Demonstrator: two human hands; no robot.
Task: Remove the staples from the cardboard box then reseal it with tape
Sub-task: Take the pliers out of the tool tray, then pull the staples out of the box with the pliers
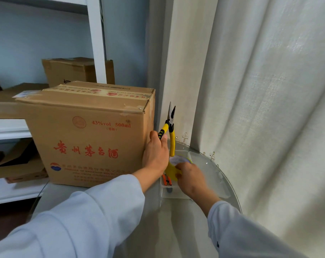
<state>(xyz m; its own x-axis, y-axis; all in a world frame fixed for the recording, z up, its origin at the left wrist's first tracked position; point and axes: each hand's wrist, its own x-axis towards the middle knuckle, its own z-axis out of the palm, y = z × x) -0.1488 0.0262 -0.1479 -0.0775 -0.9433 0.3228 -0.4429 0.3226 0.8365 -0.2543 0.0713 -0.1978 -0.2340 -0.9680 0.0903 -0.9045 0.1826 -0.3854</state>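
Left: white shelving (94,43) carrying plain brown cartons (72,69). In front of it, the brown corrugated cardboard box with red printed characters (87,138) stands upright on the round glass-topped bench (223,175), its top flaps closed under a strip of printed tape (94,90); a small metal staple (140,108) shows at the near right top corner, and a second may sit further left on the same edge, too small to confirm.

Centre: the left hand (155,155) lies against the box's right front edge with fingers curled round one handle of the yellow-handled long-nose pliers (170,127), held tip upward with the jaws slightly apart, beside the box but not touching a staple.

Right of centre: the right hand (190,175), blurred, reaches into a clear plastic tray (204,194) and grips a yellow roll of tape (173,171); a tool with orange handles (166,180) lies beneath. Far right: a pale curtain (269,108).

Judged step: gathering tools before staple removal. To do it well, set the tape aside within reach, steady the box with the free hand, bring the plier tips down to the corner staple, grip its crown squarely, and lever upward gently so the cardboard does not tear. Work each staple before any taping.
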